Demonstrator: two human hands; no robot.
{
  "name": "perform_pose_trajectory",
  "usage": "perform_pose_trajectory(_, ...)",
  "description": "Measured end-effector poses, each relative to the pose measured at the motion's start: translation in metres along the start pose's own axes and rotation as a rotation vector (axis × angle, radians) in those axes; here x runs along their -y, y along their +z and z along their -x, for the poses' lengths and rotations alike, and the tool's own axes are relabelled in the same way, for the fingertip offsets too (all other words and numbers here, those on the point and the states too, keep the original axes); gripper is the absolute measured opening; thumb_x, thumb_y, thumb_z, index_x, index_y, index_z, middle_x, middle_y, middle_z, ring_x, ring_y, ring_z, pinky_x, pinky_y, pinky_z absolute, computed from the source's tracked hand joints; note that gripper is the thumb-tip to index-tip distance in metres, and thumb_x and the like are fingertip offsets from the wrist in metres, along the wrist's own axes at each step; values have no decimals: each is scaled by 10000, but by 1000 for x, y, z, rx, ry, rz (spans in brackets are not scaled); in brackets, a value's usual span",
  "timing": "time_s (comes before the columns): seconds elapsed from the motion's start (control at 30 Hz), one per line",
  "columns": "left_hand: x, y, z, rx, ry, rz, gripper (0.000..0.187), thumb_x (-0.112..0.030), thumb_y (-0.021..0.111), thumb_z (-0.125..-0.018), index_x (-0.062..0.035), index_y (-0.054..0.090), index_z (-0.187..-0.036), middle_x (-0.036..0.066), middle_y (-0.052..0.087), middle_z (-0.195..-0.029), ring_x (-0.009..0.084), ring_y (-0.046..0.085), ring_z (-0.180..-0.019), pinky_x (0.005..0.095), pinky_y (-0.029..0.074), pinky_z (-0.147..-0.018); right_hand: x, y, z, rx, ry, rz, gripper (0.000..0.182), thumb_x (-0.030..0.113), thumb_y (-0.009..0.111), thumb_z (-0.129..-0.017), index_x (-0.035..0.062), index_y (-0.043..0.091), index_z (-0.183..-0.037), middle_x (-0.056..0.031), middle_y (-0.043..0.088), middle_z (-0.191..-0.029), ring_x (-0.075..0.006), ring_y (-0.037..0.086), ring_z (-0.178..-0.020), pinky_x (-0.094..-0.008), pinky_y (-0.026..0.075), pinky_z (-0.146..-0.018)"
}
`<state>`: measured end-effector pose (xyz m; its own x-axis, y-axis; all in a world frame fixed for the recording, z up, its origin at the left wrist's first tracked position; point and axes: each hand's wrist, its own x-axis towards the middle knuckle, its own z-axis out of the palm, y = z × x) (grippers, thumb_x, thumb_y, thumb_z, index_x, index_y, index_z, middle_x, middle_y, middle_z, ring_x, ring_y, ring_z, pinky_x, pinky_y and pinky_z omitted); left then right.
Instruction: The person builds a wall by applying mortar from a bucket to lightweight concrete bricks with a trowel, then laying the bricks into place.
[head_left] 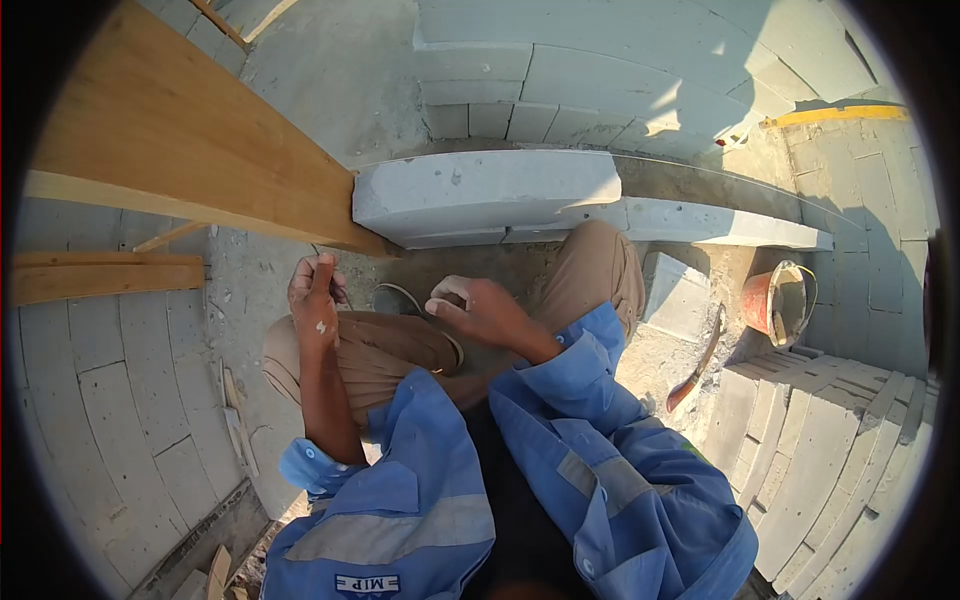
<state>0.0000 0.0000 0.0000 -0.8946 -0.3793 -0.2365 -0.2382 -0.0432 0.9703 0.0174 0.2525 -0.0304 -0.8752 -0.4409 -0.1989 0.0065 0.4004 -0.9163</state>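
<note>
Grey concrete block (pixel 485 190) lies just beyond my knees; my left hand (pixel 315 300) is curled shut near the wooden plank (pixel 180 140), my right hand (pixel 478 308) loosely closed, both apparently empty.

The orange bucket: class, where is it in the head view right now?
The orange bucket stands at the right of the head view, beyond the person's right knee, beside the end of the grey block row and near a trowel.
</note>
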Motion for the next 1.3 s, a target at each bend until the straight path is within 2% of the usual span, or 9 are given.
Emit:
perform_pose_trajectory(0.1, 8, 13, 12, -9, -59, 29, 271, -330, 657, -918, -68, 608, -870, -4, 557, -656, 59, 452, -540, 215, 367, -526, -31, -72, 45, -234, 195, 370, 408, 396, 706, -825, 20, 666, -977, -138, 666, -808, -341, 642, -803, -426, 491, -753)
perform_pose_trajectory(0.17, 0, 10, 7, -19, -40, 24, 276, -334, 656, -918, -67, 611, -868, -3, 555, -654, 62, 449, -537, 217, 364, -529, -42, -111, 52, -423, 242, 522, 415, 379, 736, -799, 29, 672, -1011, -124, 658, -893, -339, 620, -890, -450, 471, -804)
perform_pose_trajectory(0.23, -2, 10, 6, -37, -28, 23, 277, -333, 656, -918, -64, 613, -866, -1, 554, -653, 65, 449, -537, 218, 362, -531, -63, -147, 55, -599, 185, 818, 581, 409, 787, -733, 30, 637, -1147, -153, 637, -1109, -356, 567, -1084, -467, 442, -909)
perform_pose_trajectory(0.37, -3, 11, 6, -62, -30, 30, 270, -318, 655, -918, -57, 617, -858, 5, 554, -657, 72, 450, -541, 222, 358, -535, -127, -193, 25, -533, 268, 695, 790, 411, 844, -654, 26, 557, -1281, -185, 582, -1256, -378, 485, -1223, -482, 398, -1011)
perform_pose_trajectory(0.43, -5, 12, 7, -74, -38, 27, 268, -313, 654, -919, -56, 617, -855, 5, 553, -658, 73, 450, -543, 223, 359, -536, -141, -205, 0, -332, 133, 458, 920, 380, 899, -581, 25, 507, -1335, -191, 558, -1315, -355, 480, -1260, -440, 377, -1066)
perform_pose_trajectory(0.53, -4, 14, 8, -95, -37, 24, 265, -307, 654, -918, -53, 617, -850, 5, 552, -656, 75, 450, -546, 224, 361, -541, -134, -205, -26, -104, 254, 211, 914, 340, 924, -560, 26, 522, -1319, -160, 566, -1314, -318, 498, -1250, -402, 386, -1062)
perform_pose_trajectory(0.63, -4, 16, 9, -109, -15, 15, 269, -308, 657, -915, -51, 618, -847, 5, 551, -652, 75, 451, -548, 222, 363, -545, -119, -197, -36, -40, 263, 159, 920, 339, 935, -548, 23, 525, -1309, -140, 568, -1316, -285, 515, -1230, -374, 398, -1046)
perform_pose_trajectory(1.03, -4, 22, 8, -135, 10, -26, 284, -320, 659, -908, -53, 610, -823, 7, 545, -651, 69, 451, -551, 214, 356, -538, -164, -186, -44, -177, -37, 203, 926, 329, 939, -536, 38, 521, -1309, -132, 545, -1328, -293, 483, -1258, -389, 390, -1056)
perform_pose_trajectory(1.3, -5, 23, 8, -142, 9, -12, 282, -315, 660, -908, -50, 610, -824, 11, 543, -654, 71, 454, -554, 213, 357, -538, -166, -185, -41, -134, -2, 154, 869, 318, 927, -560, 42, 544, -1289, -133, 563, -1311, -295, 490, -1259, -393, 398, -1051)
